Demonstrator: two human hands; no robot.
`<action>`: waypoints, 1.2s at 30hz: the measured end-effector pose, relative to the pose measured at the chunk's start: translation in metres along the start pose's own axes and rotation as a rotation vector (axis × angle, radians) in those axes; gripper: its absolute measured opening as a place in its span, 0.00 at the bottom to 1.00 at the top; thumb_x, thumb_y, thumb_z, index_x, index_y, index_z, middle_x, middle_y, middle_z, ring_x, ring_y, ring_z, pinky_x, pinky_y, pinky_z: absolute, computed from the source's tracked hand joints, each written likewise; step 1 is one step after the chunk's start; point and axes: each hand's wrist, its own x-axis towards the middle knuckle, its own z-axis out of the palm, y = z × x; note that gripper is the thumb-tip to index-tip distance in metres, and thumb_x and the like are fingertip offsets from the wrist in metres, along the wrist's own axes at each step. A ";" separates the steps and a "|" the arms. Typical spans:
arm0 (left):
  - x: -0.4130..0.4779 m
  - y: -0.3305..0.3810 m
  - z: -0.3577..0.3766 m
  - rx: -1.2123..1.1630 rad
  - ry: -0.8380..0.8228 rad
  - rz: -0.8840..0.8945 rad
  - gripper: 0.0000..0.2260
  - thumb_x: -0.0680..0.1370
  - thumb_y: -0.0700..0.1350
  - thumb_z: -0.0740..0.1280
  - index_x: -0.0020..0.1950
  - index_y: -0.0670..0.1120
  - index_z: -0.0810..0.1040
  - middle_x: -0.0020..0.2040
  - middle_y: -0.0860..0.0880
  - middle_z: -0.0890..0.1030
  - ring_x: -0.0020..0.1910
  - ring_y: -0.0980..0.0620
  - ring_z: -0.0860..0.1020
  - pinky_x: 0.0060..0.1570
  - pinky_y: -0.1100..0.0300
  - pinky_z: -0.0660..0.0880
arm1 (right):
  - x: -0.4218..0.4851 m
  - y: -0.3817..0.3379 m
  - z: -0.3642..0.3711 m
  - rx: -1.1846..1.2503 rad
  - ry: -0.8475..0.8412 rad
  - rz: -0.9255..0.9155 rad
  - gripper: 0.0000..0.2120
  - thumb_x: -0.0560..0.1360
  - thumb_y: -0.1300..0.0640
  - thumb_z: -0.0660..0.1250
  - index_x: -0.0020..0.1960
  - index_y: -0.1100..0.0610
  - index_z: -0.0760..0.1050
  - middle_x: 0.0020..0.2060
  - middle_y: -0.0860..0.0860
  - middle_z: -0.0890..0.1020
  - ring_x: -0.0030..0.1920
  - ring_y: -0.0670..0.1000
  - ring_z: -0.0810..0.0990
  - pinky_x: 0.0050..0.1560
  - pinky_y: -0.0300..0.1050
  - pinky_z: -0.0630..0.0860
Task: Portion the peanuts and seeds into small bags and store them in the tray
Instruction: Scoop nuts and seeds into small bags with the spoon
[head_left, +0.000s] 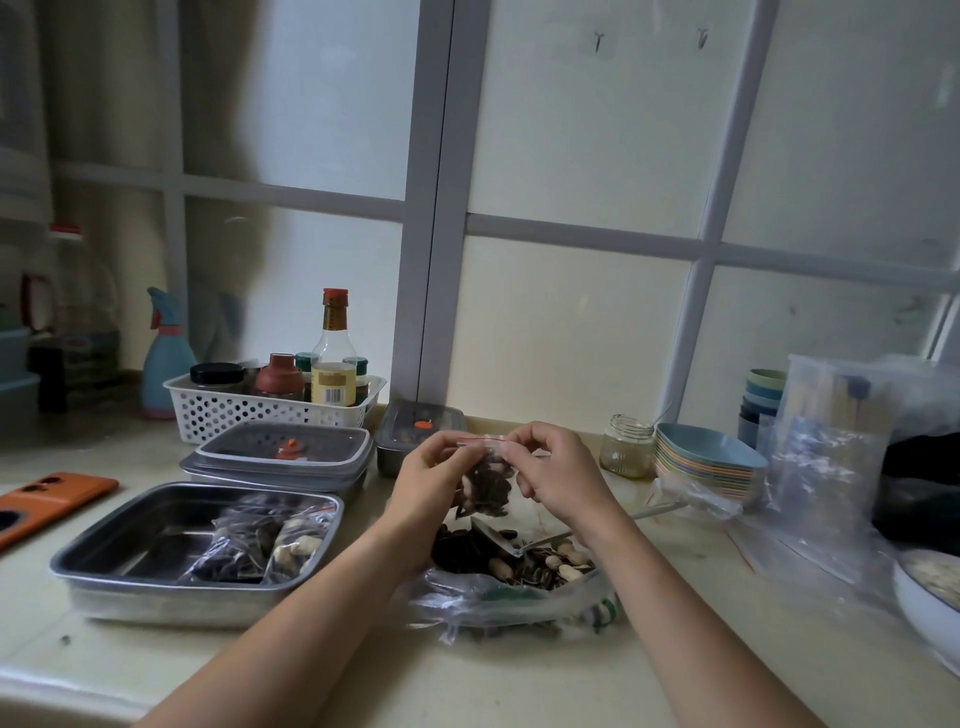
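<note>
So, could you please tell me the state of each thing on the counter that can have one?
small bag: filled, seal cannot be told
left hand: pinches its zip strip
right hand: pinches its zip strip
tray: uncovered, filled bags inside
large bag: open, spoon lying in it
flat container: lid on
glass jar: no lid

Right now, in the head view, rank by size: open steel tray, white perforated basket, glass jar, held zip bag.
1. Open stainless steel tray, largest.
2. White perforated plastic basket.
3. Small clear glass jar and red-sealed zip bag look alike; the bag is partly covered, so unranked.
</note>
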 end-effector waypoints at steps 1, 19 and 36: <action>0.001 0.000 -0.001 -0.005 0.008 -0.001 0.07 0.80 0.41 0.70 0.55 0.38 0.82 0.49 0.38 0.85 0.44 0.46 0.84 0.43 0.56 0.82 | 0.000 0.000 -0.001 0.005 0.006 0.005 0.06 0.79 0.55 0.71 0.43 0.53 0.81 0.30 0.45 0.80 0.27 0.47 0.76 0.37 0.44 0.76; 0.000 0.001 -0.001 0.023 -0.044 0.067 0.07 0.80 0.38 0.70 0.52 0.35 0.84 0.42 0.41 0.86 0.41 0.48 0.84 0.41 0.59 0.81 | 0.003 0.007 0.000 -0.081 -0.011 -0.069 0.05 0.77 0.52 0.74 0.43 0.50 0.83 0.38 0.43 0.83 0.33 0.38 0.76 0.40 0.37 0.70; 0.000 0.000 -0.002 0.049 -0.004 0.098 0.06 0.79 0.39 0.72 0.51 0.36 0.84 0.45 0.39 0.86 0.42 0.48 0.85 0.44 0.59 0.82 | 0.001 0.005 -0.002 -0.077 -0.004 -0.070 0.05 0.76 0.54 0.73 0.42 0.51 0.82 0.37 0.45 0.84 0.38 0.44 0.79 0.44 0.39 0.76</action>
